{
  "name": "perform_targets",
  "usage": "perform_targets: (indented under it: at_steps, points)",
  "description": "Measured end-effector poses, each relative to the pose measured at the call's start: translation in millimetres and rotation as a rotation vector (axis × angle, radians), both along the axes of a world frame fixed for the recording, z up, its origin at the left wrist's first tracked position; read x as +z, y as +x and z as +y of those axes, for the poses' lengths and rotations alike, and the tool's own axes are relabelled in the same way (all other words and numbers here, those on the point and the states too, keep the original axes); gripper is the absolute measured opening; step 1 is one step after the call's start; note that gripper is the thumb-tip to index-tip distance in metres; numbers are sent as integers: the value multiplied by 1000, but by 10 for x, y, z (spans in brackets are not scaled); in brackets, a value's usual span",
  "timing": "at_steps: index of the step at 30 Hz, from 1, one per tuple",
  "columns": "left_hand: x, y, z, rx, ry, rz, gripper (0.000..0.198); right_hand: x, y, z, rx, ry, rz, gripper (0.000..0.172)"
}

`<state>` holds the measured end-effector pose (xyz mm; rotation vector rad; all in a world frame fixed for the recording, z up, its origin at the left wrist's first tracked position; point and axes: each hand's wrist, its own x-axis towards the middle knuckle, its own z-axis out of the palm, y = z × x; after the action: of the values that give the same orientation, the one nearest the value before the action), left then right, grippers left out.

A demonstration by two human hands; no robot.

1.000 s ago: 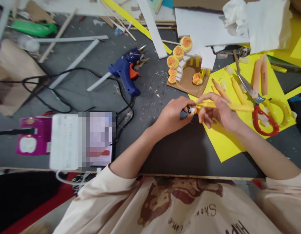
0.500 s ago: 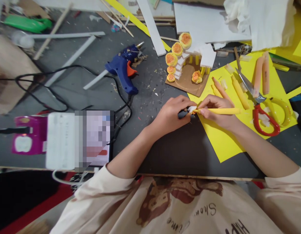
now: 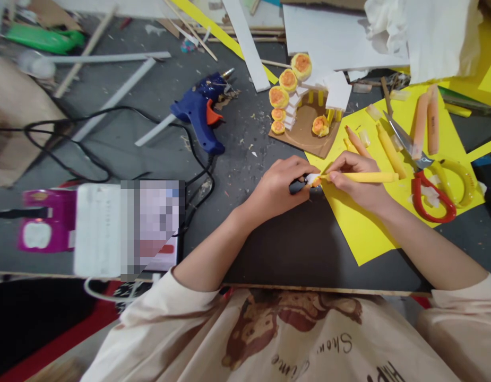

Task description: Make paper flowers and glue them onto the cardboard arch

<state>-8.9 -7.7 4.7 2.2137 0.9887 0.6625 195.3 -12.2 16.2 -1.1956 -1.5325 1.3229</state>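
Note:
My left hand point(image 3: 283, 182) is closed round a small white piece point(image 3: 312, 179) with orange and yellow colouring on its right side. A dark object point(image 3: 298, 185) pokes out between the same fingers; its kind is unclear. In a pen grip, my right hand point(image 3: 354, 178) holds a yellow marker point(image 3: 372, 177), its tip at or close to the coloured piece. Just beyond the hands stands a cardboard model point(image 3: 327, 143) with small white steps and several yellow-orange flowers point(image 3: 278, 96). More markers point(image 3: 389, 149) lie on yellow paper point(image 3: 360, 241) by my right hand.
Red-handled scissors point(image 3: 418, 159) and a yellow tape ring point(image 3: 466, 183) lie on the right. A blue glue gun point(image 3: 199, 111) with a trailing black cable lies to the left. A phone-like screen point(image 3: 160, 225) and white box point(image 3: 97, 231) sit near the front edge.
The yellow marker has shifted slightly right with my right hand, uncovering more of the piece's orange edge. My left hand stays nearly in place.

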Motion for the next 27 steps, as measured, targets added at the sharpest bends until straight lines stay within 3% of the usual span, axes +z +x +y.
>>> perform_targets:
  at_steps: [7,17,23,27]
  points:
    - [-1,8,0,11,-21,20,29,4,-1,0,18,-8,-17,17]
    - [11,9,-7,24,-9,0,21,16,26,6,-120,-6,-32,14]
    - [-1,18,-7,16,3,-9,17,9,18,12,37,-17,19,17]
    - [0,19,-1,8,2,-18,17,24,8,8,16,-17,-16,19]
